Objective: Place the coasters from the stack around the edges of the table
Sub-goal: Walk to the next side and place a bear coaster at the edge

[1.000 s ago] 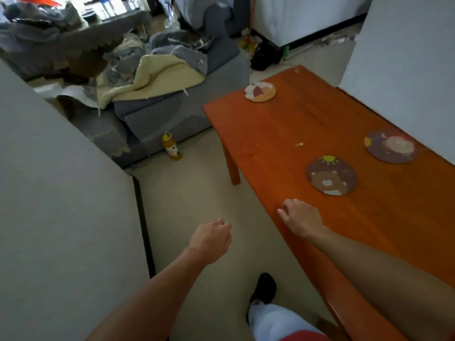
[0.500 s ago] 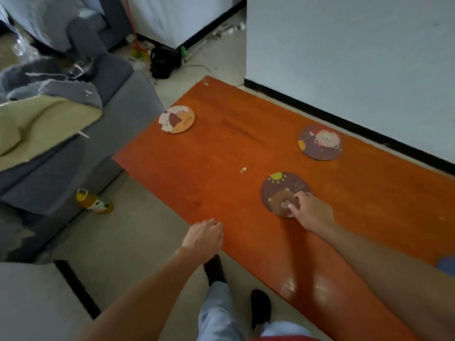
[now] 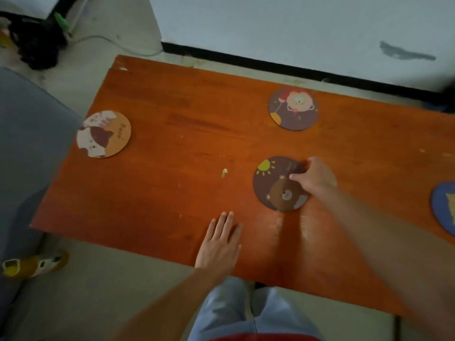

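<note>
On the orange wooden table (image 3: 172,198) lie round coasters. A brown bear coaster (image 3: 273,188) with a sun sits near the middle; my right hand (image 3: 314,177) rests on its right edge, fingers curled over it. A brown coaster with a lion-like face (image 3: 293,109) lies near the far edge. A tan cat coaster (image 3: 103,134) is at the left end. A blue coaster (image 3: 444,207) is cut off at the right border. My left hand (image 3: 220,242) lies flat, fingers spread, on the table's near edge.
A small crumb (image 3: 224,173) lies left of the bear coaster. A grey sofa (image 3: 29,148) stands against the table's left end. A yellow bottle (image 3: 32,264) lies on the floor below it. A white wall with black skirting (image 3: 295,67) runs behind the table.
The view has swung to look straight down on the table. My left hand opened from a fist and came down flat on the near edge. My right hand shifted along the bear coaster's edge.
</note>
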The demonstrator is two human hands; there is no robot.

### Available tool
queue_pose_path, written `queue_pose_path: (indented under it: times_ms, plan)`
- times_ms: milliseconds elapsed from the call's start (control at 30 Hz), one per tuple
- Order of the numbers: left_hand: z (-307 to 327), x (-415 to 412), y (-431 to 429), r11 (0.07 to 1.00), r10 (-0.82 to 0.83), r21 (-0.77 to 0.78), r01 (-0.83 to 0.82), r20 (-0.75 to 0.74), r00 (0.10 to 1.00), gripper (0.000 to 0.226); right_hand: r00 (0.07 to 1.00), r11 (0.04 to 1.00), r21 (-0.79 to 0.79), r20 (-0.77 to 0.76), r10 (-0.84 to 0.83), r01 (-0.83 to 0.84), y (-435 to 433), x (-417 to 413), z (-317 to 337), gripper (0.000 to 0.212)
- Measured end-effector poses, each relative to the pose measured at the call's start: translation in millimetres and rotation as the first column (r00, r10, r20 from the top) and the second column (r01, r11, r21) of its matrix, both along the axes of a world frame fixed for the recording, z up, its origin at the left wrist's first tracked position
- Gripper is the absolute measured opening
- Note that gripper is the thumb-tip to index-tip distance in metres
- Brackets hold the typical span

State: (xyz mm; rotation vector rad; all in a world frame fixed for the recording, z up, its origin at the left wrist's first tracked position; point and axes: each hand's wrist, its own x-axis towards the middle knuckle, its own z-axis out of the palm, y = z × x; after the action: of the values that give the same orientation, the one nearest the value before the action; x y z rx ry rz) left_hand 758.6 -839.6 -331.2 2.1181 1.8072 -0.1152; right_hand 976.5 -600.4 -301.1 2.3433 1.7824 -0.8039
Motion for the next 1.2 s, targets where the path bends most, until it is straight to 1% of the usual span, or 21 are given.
queue_pose_path:
  times_ms: [100,133,233,267,367,433,500,567,667,767,900,967,1067,1133,1200]
  plan:
    - [-15,-11,-4,0.998,-0.057,0.027,0.057,0.004,0.998,0.056,0.999,0.999,0.009,-0.035,-0.037,0.037,-4,1,-3,0.065]
    - [-18,-13,-5,0.997,-0.068,0.030,0.068,0.015,0.998,0.057,0.998,0.999,0.011,-0.040,-0.040,0.040,-5,2,-4,0.063]
    - [-23,-15,-7,0.996,-0.076,0.040,0.074,0.044,0.996,0.060,0.995,0.997,-0.001,-0.072,-0.076,0.076,-15,6,-5,0.069]
    - [-24,-15,-7,0.996,-0.076,0.045,0.074,0.044,0.996,0.061,0.991,0.996,0.013,-0.099,-0.087,0.089,-20,7,-5,0.066]
    - [-25,-15,-7,0.996,-0.081,0.044,0.079,0.033,0.996,0.063,0.962,0.988,0.057,-0.241,-0.126,0.143,-37,13,-6,0.037]
    - [-26,-15,-7,0.996,-0.085,0.041,0.084,0.018,0.996,0.063,0.917,0.976,0.030,-0.349,-0.193,0.217,-52,18,-5,0.030]
    - [-26,-15,-8,0.994,-0.092,0.051,0.092,0.000,0.996,0.062,0.841,0.952,-0.039,-0.458,-0.288,0.304,-71,21,-6,0.017]
    - [-25,-14,-8,0.993,-0.090,0.073,0.091,-0.005,0.996,0.062,0.768,0.928,-0.118,-0.529,-0.361,0.354,-100,21,-8,0.007]
    - [-24,-14,-10,0.992,-0.071,0.102,0.071,-0.002,0.997,0.060,0.724,0.909,-0.162,-0.558,-0.405,0.384,-149,17,-17,0.005]
    - [-25,-14,-11,0.991,-0.038,0.129,0.037,0.001,0.999,0.058,0.704,0.901,-0.147,-0.577,-0.413,0.408,-191,9,-25,0.006]
    - [-27,-16,-9,0.989,-0.037,0.144,0.035,0.009,0.999,0.056,0.729,0.911,-0.030,-0.590,-0.348,0.411,-227,1,-28,0.010]
    - [-27,-17,-8,0.987,-0.037,0.155,0.034,0.013,0.999,0.057,0.739,0.916,-0.002,-0.589,-0.326,0.402,-240,-3,-26,0.009]
    - [-29,-18,-9,0.986,-0.039,0.163,0.037,0.007,0.999,0.058,0.754,0.925,0.017,-0.585,-0.298,0.379,-250,-10,-24,0.013]
    - [-28,-19,-10,0.986,-0.039,0.162,0.038,-0.001,0.999,0.058,0.797,0.941,0.056,-0.550,-0.249,0.332,-254,-14,-20,0.015]
    - [-27,-15,-9,0.985,-0.041,0.167,0.039,0.007,0.999,0.058,0.884,0.964,0.127,-0.442,-0.154,0.232,-255,-11,-17,0.020]
